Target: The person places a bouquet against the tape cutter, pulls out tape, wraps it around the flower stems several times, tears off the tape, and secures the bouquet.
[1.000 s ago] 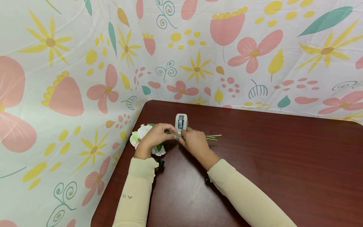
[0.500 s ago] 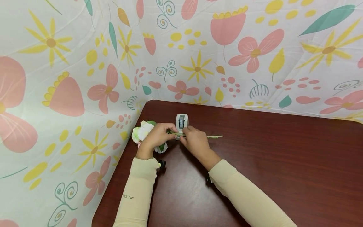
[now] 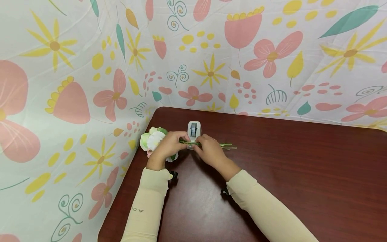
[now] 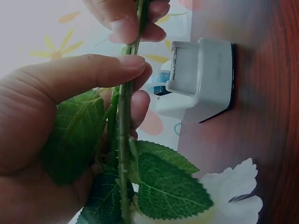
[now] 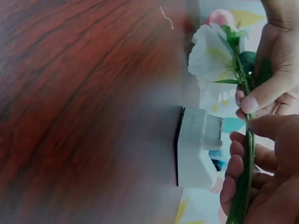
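A bunch of artificial flowers (image 3: 155, 138) with white, pale green and pink blooms lies sideways in both hands, blooms to the left. My left hand (image 3: 170, 144) pinches the green stems (image 4: 124, 112) between thumb and fingers, just below the leaves (image 4: 173, 186). Close beside it, my right hand (image 3: 210, 151) grips the same stems farther along, its fingers curled round them in the right wrist view. The stem ends (image 3: 228, 146) stick out to its right. Directly behind the stems stands a white tape dispenser (image 3: 194, 129), its cutter edge facing the hands.
The dark red-brown table (image 3: 287, 174) reaches to a flower-printed cloth (image 3: 211, 50) at the back and left. A thin pale thread (image 5: 167, 18) lies on the tabletop. Black wrist-camera pieces (image 3: 173, 176) show under the cuffs.
The stem ends have spread and shifted slightly as the bunch turned a little. My right hand has moved slightly to the right; the left hand stays nearly in place. The tape dispenser stands still.
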`<action>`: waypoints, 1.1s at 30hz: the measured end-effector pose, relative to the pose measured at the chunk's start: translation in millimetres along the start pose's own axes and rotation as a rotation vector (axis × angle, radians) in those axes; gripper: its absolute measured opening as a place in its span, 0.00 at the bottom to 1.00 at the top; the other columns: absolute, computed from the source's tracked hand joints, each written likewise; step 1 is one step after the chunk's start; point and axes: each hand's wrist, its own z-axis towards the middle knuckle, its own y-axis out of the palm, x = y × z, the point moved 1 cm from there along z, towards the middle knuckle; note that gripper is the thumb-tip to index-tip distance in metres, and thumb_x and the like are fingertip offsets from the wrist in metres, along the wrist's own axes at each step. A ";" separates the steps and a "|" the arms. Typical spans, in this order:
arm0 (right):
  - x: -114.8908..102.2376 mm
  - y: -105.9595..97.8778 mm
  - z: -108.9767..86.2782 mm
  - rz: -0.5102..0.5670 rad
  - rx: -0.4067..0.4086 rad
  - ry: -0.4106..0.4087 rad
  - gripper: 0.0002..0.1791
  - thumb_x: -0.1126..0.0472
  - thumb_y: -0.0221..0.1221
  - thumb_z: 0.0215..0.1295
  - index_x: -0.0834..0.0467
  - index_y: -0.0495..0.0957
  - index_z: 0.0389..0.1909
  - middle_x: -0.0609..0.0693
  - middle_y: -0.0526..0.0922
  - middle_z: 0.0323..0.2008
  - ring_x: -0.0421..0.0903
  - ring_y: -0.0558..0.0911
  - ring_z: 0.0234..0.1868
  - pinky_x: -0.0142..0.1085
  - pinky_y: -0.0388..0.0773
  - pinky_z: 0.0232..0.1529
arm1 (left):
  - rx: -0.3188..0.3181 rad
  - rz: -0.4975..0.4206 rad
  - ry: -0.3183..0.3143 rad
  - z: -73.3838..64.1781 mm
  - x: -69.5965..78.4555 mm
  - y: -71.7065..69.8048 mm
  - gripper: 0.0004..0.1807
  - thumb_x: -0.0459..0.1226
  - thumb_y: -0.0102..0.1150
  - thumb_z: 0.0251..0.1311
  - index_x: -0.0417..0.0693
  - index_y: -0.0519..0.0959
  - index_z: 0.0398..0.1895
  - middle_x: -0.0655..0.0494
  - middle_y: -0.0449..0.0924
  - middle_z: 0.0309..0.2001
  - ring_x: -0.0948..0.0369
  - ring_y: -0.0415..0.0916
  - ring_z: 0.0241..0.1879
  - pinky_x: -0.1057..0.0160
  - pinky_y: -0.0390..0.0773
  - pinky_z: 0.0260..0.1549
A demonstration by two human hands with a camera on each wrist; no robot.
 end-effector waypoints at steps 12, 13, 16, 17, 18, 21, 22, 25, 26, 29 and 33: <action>8.2 1.5 -1.9 -0.116 0.192 -0.229 0.10 0.54 0.63 0.70 0.56 0.86 0.42 0.51 0.81 0.34 0.49 0.80 0.35 0.47 0.79 0.44 | -0.020 0.081 -0.034 1.8 3.1 3.3 0.04 0.34 0.64 0.60 0.52 0.84 0.37 0.57 0.86 0.36 0.62 0.74 0.29 0.64 0.76 0.34; 8.8 1.7 -1.7 -0.128 0.202 -0.240 0.10 0.54 0.63 0.70 0.56 0.86 0.42 0.51 0.81 0.34 0.49 0.80 0.35 0.47 0.79 0.44 | -0.028 0.092 -0.037 1.7 3.5 3.3 0.05 0.35 0.63 0.61 0.53 0.85 0.38 0.57 0.86 0.37 0.62 0.75 0.30 0.64 0.76 0.35; 9.9 1.9 -0.9 -0.150 0.215 -0.257 0.10 0.54 0.64 0.70 0.55 0.86 0.42 0.50 0.81 0.35 0.48 0.81 0.36 0.46 0.79 0.44 | -0.056 0.104 -0.042 1.3 4.3 3.0 0.08 0.36 0.61 0.64 0.52 0.87 0.42 0.56 0.87 0.41 0.62 0.75 0.31 0.63 0.77 0.39; 10.2 1.9 -0.7 -0.154 0.219 -0.261 0.10 0.54 0.64 0.70 0.55 0.86 0.42 0.50 0.81 0.35 0.48 0.81 0.36 0.46 0.80 0.44 | -0.065 0.100 -0.045 0.9 4.3 2.7 0.10 0.37 0.59 0.65 0.52 0.87 0.44 0.56 0.88 0.43 0.62 0.76 0.32 0.63 0.78 0.40; 10.4 1.9 -0.6 -0.154 0.221 -0.267 0.10 0.54 0.64 0.69 0.56 0.86 0.42 0.51 0.82 0.35 0.48 0.81 0.36 0.46 0.80 0.44 | -0.073 0.095 -0.050 0.4 4.4 2.2 0.11 0.37 0.58 0.66 0.52 0.87 0.46 0.55 0.88 0.45 0.62 0.77 0.34 0.62 0.78 0.41; 10.9 2.0 -0.3 -0.155 0.235 -0.284 0.09 0.54 0.64 0.69 0.56 0.86 0.41 0.50 0.82 0.34 0.48 0.81 0.35 0.45 0.80 0.43 | -0.100 0.072 -0.057 -1.0 4.0 0.4 0.13 0.39 0.55 0.71 0.51 0.87 0.50 0.54 0.87 0.50 0.61 0.80 0.39 0.59 0.79 0.46; 11.1 2.1 -0.3 -0.154 0.240 -0.289 0.09 0.55 0.64 0.69 0.56 0.86 0.41 0.50 0.82 0.34 0.48 0.81 0.35 0.45 0.80 0.42 | -0.108 0.069 -0.057 -1.3 4.1 -0.3 0.14 0.40 0.54 0.72 0.50 0.86 0.51 0.53 0.87 0.51 0.60 0.81 0.41 0.58 0.80 0.47; 11.7 2.5 -0.3 -0.157 0.246 -0.294 0.08 0.55 0.65 0.69 0.55 0.86 0.40 0.50 0.82 0.34 0.48 0.81 0.35 0.45 0.80 0.42 | -0.124 0.072 -0.058 -1.6 4.6 -2.0 0.15 0.41 0.53 0.74 0.49 0.86 0.54 0.52 0.86 0.53 0.58 0.82 0.49 0.55 0.80 0.52; 11.8 2.7 -0.1 -0.157 0.246 -0.294 0.08 0.55 0.65 0.68 0.55 0.86 0.39 0.50 0.82 0.34 0.48 0.81 0.35 0.45 0.80 0.42 | -0.127 0.076 -0.060 -1.6 4.7 -2.3 0.14 0.41 0.54 0.74 0.49 0.86 0.54 0.52 0.86 0.53 0.57 0.83 0.50 0.55 0.80 0.52; 12.4 3.3 0.1 -0.160 0.241 -0.290 0.08 0.54 0.65 0.68 0.55 0.86 0.39 0.50 0.82 0.34 0.48 0.81 0.35 0.44 0.79 0.41 | -0.127 0.088 -0.080 -1.0 4.9 -2.4 0.14 0.41 0.56 0.73 0.50 0.86 0.53 0.52 0.87 0.53 0.56 0.82 0.52 0.54 0.80 0.53; 12.6 3.7 0.6 -0.159 0.244 -0.289 0.08 0.54 0.66 0.67 0.55 0.85 0.38 0.50 0.82 0.34 0.48 0.81 0.36 0.44 0.80 0.41 | -0.115 0.094 -0.095 -0.3 5.3 -1.6 0.12 0.41 0.58 0.72 0.51 0.87 0.51 0.53 0.87 0.52 0.56 0.82 0.51 0.55 0.81 0.51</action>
